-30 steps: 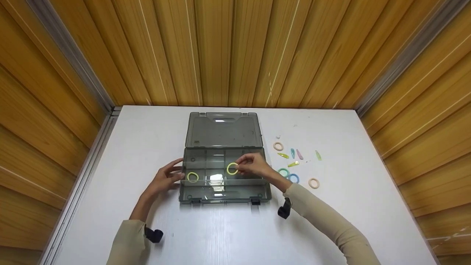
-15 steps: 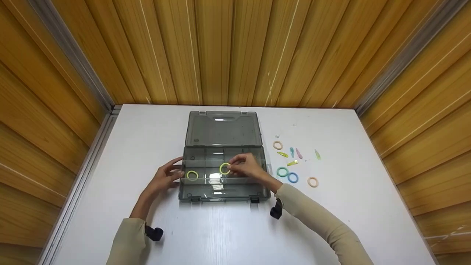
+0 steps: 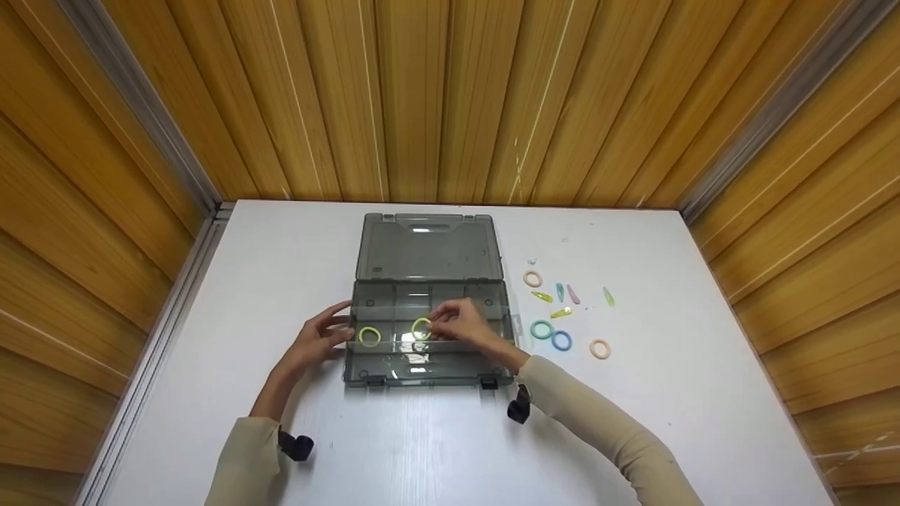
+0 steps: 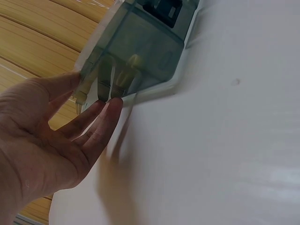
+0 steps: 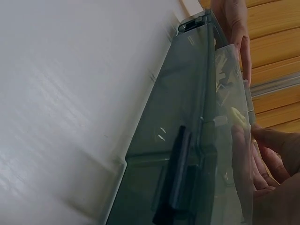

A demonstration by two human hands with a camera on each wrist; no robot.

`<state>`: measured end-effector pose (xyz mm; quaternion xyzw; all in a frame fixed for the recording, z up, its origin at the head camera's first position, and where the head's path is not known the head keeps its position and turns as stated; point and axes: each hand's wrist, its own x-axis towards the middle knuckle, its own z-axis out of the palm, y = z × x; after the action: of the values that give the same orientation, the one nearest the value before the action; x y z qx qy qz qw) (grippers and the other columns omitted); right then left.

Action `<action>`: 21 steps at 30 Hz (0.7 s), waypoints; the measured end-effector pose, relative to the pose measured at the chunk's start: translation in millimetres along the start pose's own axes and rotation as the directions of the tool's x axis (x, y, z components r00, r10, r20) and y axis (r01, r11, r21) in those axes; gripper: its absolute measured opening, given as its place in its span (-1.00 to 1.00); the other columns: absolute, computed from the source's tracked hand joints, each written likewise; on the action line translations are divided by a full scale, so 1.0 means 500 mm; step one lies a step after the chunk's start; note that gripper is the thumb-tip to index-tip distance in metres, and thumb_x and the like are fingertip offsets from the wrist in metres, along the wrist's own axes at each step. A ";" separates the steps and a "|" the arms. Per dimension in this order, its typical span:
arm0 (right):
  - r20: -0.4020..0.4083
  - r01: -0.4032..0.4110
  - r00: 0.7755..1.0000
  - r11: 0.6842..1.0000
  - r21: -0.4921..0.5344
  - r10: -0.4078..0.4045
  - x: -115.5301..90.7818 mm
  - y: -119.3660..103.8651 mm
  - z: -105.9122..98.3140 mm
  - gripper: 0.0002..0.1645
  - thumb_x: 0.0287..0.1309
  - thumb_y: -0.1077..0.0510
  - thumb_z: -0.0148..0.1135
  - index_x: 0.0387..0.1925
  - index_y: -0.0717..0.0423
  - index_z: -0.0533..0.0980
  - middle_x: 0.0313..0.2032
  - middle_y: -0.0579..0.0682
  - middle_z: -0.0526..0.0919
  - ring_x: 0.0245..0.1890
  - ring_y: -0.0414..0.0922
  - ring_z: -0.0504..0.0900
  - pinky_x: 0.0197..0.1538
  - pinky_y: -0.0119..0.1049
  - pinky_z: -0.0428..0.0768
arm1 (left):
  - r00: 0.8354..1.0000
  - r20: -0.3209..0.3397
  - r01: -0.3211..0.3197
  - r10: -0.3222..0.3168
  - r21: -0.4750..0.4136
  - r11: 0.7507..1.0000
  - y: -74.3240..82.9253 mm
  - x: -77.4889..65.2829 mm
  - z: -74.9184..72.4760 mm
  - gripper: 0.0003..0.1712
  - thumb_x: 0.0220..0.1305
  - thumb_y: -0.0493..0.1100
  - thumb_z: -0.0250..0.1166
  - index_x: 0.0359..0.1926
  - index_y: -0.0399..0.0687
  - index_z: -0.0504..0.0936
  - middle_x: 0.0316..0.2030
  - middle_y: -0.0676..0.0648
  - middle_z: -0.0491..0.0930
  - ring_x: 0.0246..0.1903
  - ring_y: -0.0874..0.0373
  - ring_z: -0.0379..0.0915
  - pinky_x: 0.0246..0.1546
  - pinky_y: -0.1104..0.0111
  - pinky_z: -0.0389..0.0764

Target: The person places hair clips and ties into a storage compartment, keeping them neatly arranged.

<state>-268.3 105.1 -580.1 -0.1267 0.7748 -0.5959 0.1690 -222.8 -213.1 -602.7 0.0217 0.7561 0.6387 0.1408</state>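
A smoky clear compartment box (image 3: 450, 367) lies on the table with its lid raised back. My right hand (image 3: 463, 325) pinches a yellow hair tie (image 3: 414, 328) between thumb and fingertips, low over the middle row of compartments. Another yellow hair tie (image 3: 361, 333) is in the left compartment of that row. My left hand (image 3: 316, 341) rests its extended fingertips against the outside of the box's left wall. From the left wrist, those fingers (image 4: 101, 129) show touching the clear side wall. In the right wrist view, the clear divider partly covers the right hand (image 5: 276, 164).
To the right of the box lie a green hair tie (image 3: 532, 329), a blue hair tie (image 3: 562, 349), two peach ones, and several small snap hair clips (image 3: 560, 313). The box lid (image 3: 432, 256) lies toward the back. Wood-pattern walls (image 3: 450, 105) border the white table (image 3: 394, 450).
My right hand has moved left and slightly down over the box, carrying the yellow hair tie from the right part toward the middle. The left hand stays at the box's side.
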 end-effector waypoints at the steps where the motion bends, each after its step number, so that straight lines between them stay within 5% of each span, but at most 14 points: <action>1: 0.005 0.008 1.000 1.000 -0.016 -0.008 0.000 0.003 0.001 -0.74 0.12 0.39 0.43 -0.16 0.51 0.63 -0.33 0.31 0.75 -0.50 -0.26 0.70 -0.31 -0.33 0.75 | 1.000 0.002 0.000 0.000 0.001 1.000 0.000 0.000 0.001 -0.23 0.44 -0.24 0.27 0.58 -0.06 0.18 0.41 -0.46 0.30 0.25 -0.24 0.50 0.07 0.08 0.67; 11: 0.016 0.049 0.999 0.991 -0.123 -0.048 0.002 0.000 0.019 -0.79 0.14 0.35 0.43 -0.20 0.44 0.66 -0.28 0.33 0.76 -0.46 -0.31 0.68 -0.32 -0.47 0.68 | 1.000 0.010 -0.003 0.003 -0.006 1.000 -0.002 0.000 0.003 -0.25 0.47 -0.26 0.23 0.58 -0.06 0.17 0.39 -0.45 0.32 0.25 -0.25 0.49 0.02 0.12 0.70; 21: -0.005 0.121 0.992 0.945 -0.303 -0.128 0.024 0.002 0.051 -0.84 0.05 0.35 0.47 -0.29 0.36 0.71 -0.33 0.26 0.79 -0.48 -0.27 0.65 -0.38 -0.60 0.53 | 1.000 0.013 0.023 -0.022 -0.026 0.999 -0.005 0.003 0.004 -0.23 0.47 -0.24 0.23 0.59 -0.04 0.15 0.40 -0.42 0.32 0.26 -0.24 0.48 0.05 0.11 0.69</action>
<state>-268.6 78.1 -588.3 -0.1921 0.8493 -0.4815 0.1000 -223.2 -211.4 -605.5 0.0155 0.7471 0.6467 0.1530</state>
